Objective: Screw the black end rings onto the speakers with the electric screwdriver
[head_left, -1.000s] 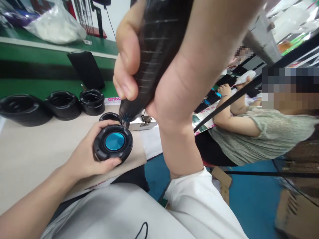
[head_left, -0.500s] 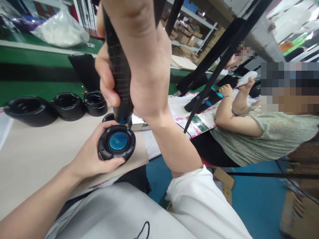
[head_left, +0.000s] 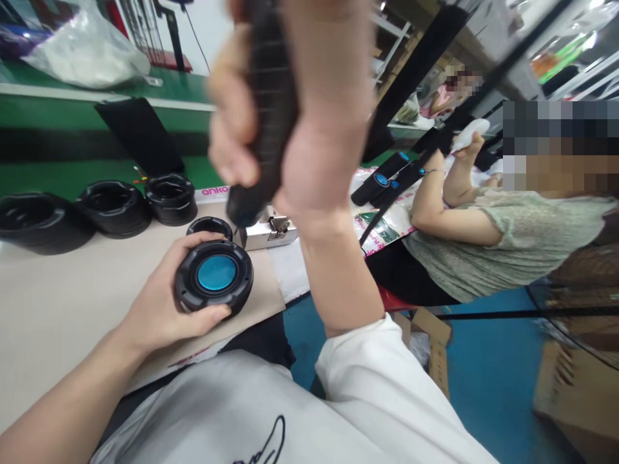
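My left hand [head_left: 167,293] grips a round black housing with a blue disc [head_left: 216,273] facing up, thumb along its near rim. Raised above the table, my right hand [head_left: 309,129] is wrapped round a black ribbed tool handle [head_left: 271,103] and is blurred by motion. The tool's lower end points down, just above and behind the housing. Another black ring [head_left: 209,225] lies partly hidden behind the housing. Beside it is a silver metal box [head_left: 271,233] with a latch.
Three black ring-shaped parts [head_left: 115,207] stand in a row at the left back. Behind them leans a black panel [head_left: 140,135]. A clear plastic bag [head_left: 89,55] lies on the green shelf. At right, a seated person [head_left: 507,238] holds a white object near black cylinders [head_left: 380,183].
My right hand and the tool have moved up and right, away from the housing. The view has shifted, so the housing sits slightly further left, still in my left hand.
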### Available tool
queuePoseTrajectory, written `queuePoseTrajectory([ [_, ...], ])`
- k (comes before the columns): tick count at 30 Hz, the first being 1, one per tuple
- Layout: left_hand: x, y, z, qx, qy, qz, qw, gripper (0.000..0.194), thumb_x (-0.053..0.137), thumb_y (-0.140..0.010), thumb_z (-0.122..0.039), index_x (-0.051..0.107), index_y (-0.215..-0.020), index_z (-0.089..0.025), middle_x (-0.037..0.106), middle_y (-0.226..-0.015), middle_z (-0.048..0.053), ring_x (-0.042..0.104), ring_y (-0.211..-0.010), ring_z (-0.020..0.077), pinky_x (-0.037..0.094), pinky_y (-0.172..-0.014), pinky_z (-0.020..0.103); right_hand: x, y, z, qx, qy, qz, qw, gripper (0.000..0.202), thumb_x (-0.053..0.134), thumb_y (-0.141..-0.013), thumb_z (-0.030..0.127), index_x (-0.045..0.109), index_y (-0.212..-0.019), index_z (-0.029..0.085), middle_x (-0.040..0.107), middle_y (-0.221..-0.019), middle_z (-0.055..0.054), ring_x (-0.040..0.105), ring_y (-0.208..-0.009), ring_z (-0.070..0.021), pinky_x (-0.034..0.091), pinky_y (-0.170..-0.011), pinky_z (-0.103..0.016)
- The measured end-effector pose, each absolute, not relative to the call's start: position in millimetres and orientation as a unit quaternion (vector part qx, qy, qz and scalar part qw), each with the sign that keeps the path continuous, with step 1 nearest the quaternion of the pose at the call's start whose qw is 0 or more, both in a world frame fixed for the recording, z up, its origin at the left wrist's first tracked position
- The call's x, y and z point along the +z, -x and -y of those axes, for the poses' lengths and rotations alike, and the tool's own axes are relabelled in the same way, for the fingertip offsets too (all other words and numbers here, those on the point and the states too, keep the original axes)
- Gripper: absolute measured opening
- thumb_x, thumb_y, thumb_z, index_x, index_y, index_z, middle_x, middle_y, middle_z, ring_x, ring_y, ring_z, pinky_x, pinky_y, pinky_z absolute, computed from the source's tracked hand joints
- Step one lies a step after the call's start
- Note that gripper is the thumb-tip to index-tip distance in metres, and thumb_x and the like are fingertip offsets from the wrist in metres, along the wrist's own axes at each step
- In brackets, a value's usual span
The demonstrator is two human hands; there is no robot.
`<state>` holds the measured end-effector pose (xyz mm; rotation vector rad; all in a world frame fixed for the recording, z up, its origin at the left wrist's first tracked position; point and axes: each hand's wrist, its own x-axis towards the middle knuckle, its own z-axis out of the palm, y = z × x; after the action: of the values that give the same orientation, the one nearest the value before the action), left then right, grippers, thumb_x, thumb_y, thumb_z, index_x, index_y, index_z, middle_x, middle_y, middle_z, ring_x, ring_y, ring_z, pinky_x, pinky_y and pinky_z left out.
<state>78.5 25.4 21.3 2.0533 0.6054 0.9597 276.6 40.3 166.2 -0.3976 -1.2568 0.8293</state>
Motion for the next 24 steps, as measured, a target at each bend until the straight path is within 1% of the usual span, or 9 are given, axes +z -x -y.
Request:
queuePoseTrajectory([
  [3,20.9,-77.7,-26.5,0.371,-0.803,-0.247,0.396,0.079,0.089,-0.078,-0.055,0.059,-0.146,-0.027,0.078,-0.138,0.012,0.081,-0.119,0.0337,0.068,-0.098,0.04,155.5,-306.7,-31.1,0.285,0.289,0.533,0.742,0.036,0.076,-0.097,0.053,0.054,-0.092,0.026,0.052,-0.057,0.012,0.043,-0.042,-0.0088,0.035,-0.04,-0.027],
  [5,18.4,-76.6,-27.4,0.369,-0.799,-0.251,0.402,0.081,0.09,-0.077,-0.055,0.059,-0.146,-0.027,0.077,-0.14,0.013,0.08,-0.122,0.035,0.067,-0.1,0.042,141.8,-320.2,-29.8,0.253,0.37,0.499,0.742,0.051,0.084,-0.092,0.065,0.054,-0.086,0.025,0.049,-0.055,0.012,0.044,-0.042,-0.0068,0.036,-0.037,-0.028],
  [7,16.1,-75.5,-27.9,0.372,-0.795,-0.252,0.407,0.082,0.091,-0.076,-0.055,0.059,-0.147,-0.028,0.076,-0.143,0.014,0.078,-0.125,0.0358,0.067,-0.103,0.043,127.2,-326.1,-33.0,0.262,0.394,0.494,0.73,0.068,0.089,-0.086,0.072,0.042,-0.082,0.022,0.039,-0.052,0.015,0.045,-0.042,-0.0009,0.036,-0.037,-0.018],
  [9,15.6,-74.9,-28.0,0.375,-0.795,-0.251,0.405,0.082,0.09,-0.077,-0.055,0.059,-0.148,-0.028,0.074,-0.146,0.013,0.077,-0.129,0.0361,0.065,-0.107,0.044,116.0,-326.3,-37.7,0.27,0.39,0.486,0.734,0.072,0.085,-0.091,0.071,0.033,-0.081,0.022,0.028,-0.052,0.016,0.041,-0.041,0.0033,0.03,-0.04,-0.009],
  [10,16.2,-74.9,-27.8,0.376,-0.797,-0.25,0.401,0.081,0.09,-0.078,-0.055,0.06,-0.148,-0.028,0.074,-0.146,0.013,0.076,-0.13,0.036,0.065,-0.108,0.044,112.4,-325.3,-39.7,0.27,0.393,0.479,0.737,0.07,0.083,-0.092,0.071,0.033,-0.081,0.023,0.027,-0.052,0.017,0.039,-0.04,0.0029,0.029,-0.039,-0.009],
  [14,19.6,-76.0,-27.0,0.383,-0.803,-0.238,0.39,0.079,0.09,-0.078,-0.056,0.061,-0.147,-0.031,0.075,-0.145,0.01,0.077,-0.128,0.0348,0.065,-0.105,0.042,105.3,-324.3,-41.5,0.261,0.414,0.448,0.748,0.067,0.084,-0.08,0.083,0.049,-0.082,0.025,0.042,-0.051,0.013,0.037,-0.036,-0.0067,0.027,-0.033,-0.025],
  [18,17.8,-76.2,-27.8,0.386,-0.797,-0.233,0.402,0.078,0.09,-0.08,-0.053,0.06,-0.148,-0.031,0.075,-0.145,0.009,0.076,-0.128,0.0329,0.062,-0.107,0.039,102.1,-330.6,-33.0,0.33,0.416,0.465,0.708,0.065,0.085,-0.078,0.083,0.053,-0.082,0.026,0.05,-0.053,0.009,0.044,-0.038,-0.0109,0.032,-0.034,-0.027],
  [22,15.2,-76.7,-30.9,0.378,-0.798,-0.231,0.408,0.081,0.091,-0.08,-0.053,0.059,-0.149,-0.026,0.074,-0.143,0.012,0.076,-0.126,0.0327,0.061,-0.106,0.038,129.7,-323.6,-7.3,0.316,0.338,0.462,0.756,0.049,0.083,-0.089,0.067,0.058,-0.085,0.024,0.052,-0.054,0.009,0.046,-0.037,-0.011,0.035,-0.034,-0.026],
  [24,15.9,-77.7,-32.3,0.377,-0.8,-0.225,0.409,0.081,0.091,-0.081,-0.054,0.059,-0.149,-0.024,0.074,-0.143,0.013,0.076,-0.127,0.0329,0.061,-0.107,0.038,158.0,-311.4,7.5,0.296,0.303,0.499,0.756,0.033,0.067,-0.103,0.055,0.057,-0.094,0.025,0.051,-0.056,0.01,0.047,-0.04,-0.0097,0.038,-0.038,-0.022],
])
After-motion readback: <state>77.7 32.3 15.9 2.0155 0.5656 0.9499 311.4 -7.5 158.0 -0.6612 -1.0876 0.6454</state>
